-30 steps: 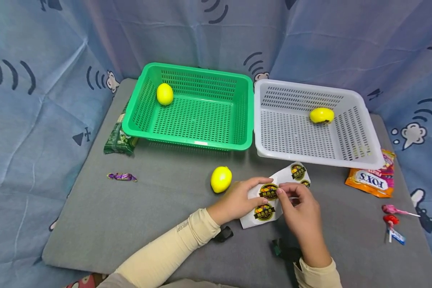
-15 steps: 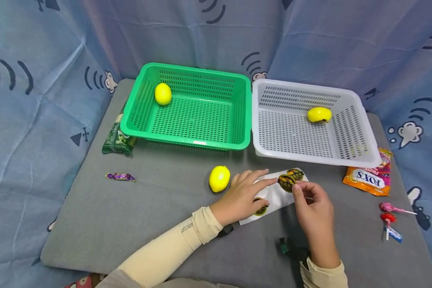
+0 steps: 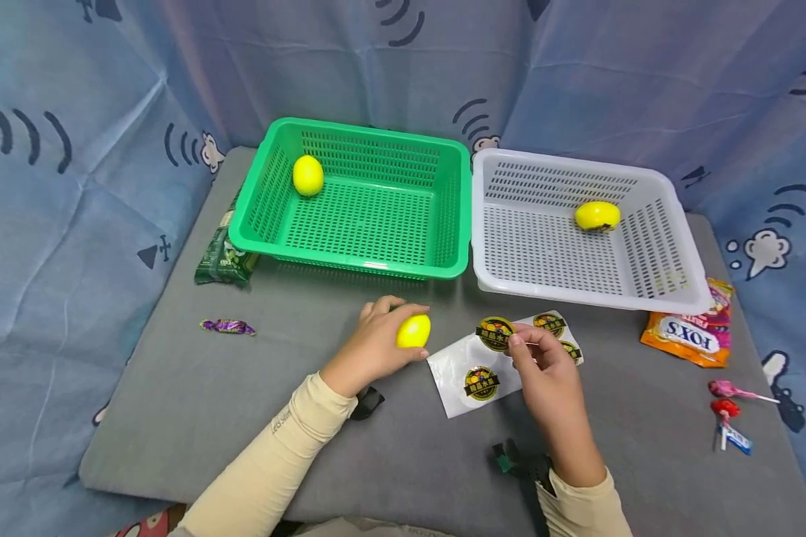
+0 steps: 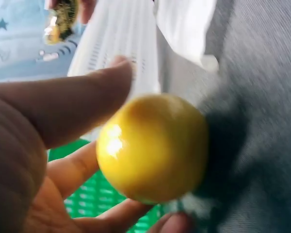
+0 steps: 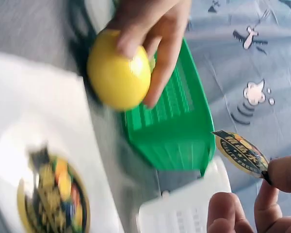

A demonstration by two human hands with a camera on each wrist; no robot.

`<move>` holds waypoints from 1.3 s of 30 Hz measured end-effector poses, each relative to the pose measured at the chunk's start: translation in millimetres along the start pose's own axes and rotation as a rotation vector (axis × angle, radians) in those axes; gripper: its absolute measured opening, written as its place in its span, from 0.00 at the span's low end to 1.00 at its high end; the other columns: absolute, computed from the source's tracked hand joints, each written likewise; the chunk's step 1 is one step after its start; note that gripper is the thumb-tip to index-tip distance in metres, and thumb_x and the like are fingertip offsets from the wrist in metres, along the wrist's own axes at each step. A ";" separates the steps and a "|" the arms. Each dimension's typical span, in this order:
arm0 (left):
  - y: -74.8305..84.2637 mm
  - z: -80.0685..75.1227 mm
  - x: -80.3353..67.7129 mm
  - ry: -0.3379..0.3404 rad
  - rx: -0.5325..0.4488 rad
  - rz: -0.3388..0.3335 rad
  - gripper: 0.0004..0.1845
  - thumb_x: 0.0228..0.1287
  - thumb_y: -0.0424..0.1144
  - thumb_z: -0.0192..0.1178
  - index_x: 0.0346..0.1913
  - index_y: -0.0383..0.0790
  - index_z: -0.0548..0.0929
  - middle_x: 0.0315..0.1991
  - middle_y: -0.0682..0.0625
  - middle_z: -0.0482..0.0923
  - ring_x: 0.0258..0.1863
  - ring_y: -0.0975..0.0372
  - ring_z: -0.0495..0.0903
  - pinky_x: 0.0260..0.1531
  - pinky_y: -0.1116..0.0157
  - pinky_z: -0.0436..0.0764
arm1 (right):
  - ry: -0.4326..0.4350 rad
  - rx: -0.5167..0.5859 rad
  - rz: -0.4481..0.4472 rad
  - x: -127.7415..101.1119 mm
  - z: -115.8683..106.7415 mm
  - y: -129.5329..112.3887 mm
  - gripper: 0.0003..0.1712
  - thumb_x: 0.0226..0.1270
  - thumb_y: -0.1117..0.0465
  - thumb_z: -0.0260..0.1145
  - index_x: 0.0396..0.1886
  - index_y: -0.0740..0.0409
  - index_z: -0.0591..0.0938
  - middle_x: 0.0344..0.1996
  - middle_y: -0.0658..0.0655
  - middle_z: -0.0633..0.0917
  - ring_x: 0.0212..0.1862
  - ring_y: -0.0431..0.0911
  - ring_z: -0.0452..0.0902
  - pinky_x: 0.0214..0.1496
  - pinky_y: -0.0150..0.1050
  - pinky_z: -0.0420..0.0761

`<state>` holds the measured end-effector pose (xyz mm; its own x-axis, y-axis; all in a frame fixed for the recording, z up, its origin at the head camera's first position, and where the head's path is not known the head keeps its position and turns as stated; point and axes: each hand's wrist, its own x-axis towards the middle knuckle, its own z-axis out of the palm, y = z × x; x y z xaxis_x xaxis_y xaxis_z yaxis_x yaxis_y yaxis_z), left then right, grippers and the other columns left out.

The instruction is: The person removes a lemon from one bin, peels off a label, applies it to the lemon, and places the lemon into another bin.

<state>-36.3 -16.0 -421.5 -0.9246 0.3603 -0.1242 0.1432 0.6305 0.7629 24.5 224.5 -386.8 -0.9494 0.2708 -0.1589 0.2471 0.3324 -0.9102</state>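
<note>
My left hand grips a yellow lemon on the grey mat, with fingers and thumb curled round the lemon; the same lemon shows in the right wrist view. My right hand pinches a round black-and-yellow sticker by its edge, lifted off the white sticker sheet. The peeled sticker hangs from my fingertips. Other stickers remain on the sheet.
A green basket holds one lemon; a white basket beside it holds another. A green packet and purple candy lie left; an orange Fox's bag and lollipops lie right.
My left hand left the sticker sheet, moved left and took hold of the lemon. My right hand peeled one sticker off the sheet and holds it up.
</note>
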 end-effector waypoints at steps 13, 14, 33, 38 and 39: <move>-0.2 13.7 -5.1 0.002 -0.715 0.140 0.39 0.63 0.20 0.72 0.75 0.43 0.73 0.71 0.42 0.69 0.55 0.50 0.78 0.46 0.62 0.87 | -0.253 0.198 0.161 -0.1 35.0 -25.9 0.08 0.83 0.63 0.60 0.46 0.65 0.81 0.58 0.57 0.83 0.51 0.48 0.79 0.54 0.39 0.78; 0.5 14.0 -6.2 -0.005 -0.756 0.151 0.39 0.62 0.20 0.71 0.75 0.42 0.72 0.72 0.43 0.69 0.54 0.51 0.78 0.45 0.63 0.87 | -0.252 0.199 0.164 -0.2 35.8 -26.8 0.09 0.83 0.62 0.60 0.46 0.65 0.81 0.57 0.56 0.84 0.50 0.49 0.79 0.54 0.40 0.78; 0.4 22.6 -7.9 0.009 -0.841 0.230 0.24 0.78 0.27 0.60 0.73 0.33 0.72 0.72 0.41 0.71 0.57 0.52 0.77 0.50 0.61 0.86 | -0.205 0.161 0.177 0.4 38.5 -26.0 0.09 0.83 0.63 0.60 0.48 0.68 0.78 0.63 0.62 0.81 0.50 0.42 0.78 0.53 0.34 0.77; 0.4 25.4 -8.7 0.046 -0.902 0.275 0.23 0.77 0.25 0.61 0.71 0.28 0.73 0.73 0.38 0.71 0.59 0.49 0.79 0.51 0.63 0.85 | -0.203 0.160 0.161 -0.1 39.4 -26.0 0.09 0.83 0.63 0.60 0.48 0.68 0.78 0.62 0.63 0.81 0.49 0.41 0.78 0.54 0.35 0.78; 0.3 25.8 -9.1 0.052 -0.912 0.288 0.23 0.76 0.25 0.61 0.71 0.28 0.73 0.73 0.38 0.71 0.59 0.49 0.79 0.51 0.64 0.85 | -0.202 0.160 0.156 -0.2 39.6 -26.0 0.09 0.83 0.63 0.60 0.48 0.68 0.78 0.62 0.63 0.81 0.49 0.41 0.78 0.54 0.35 0.78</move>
<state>-18.8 -1.3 -436.5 -0.9144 0.3732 0.1566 0.0574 -0.2634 0.9630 10.6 180.0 -378.2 -0.9257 0.1168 -0.3597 0.3745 0.1505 -0.9149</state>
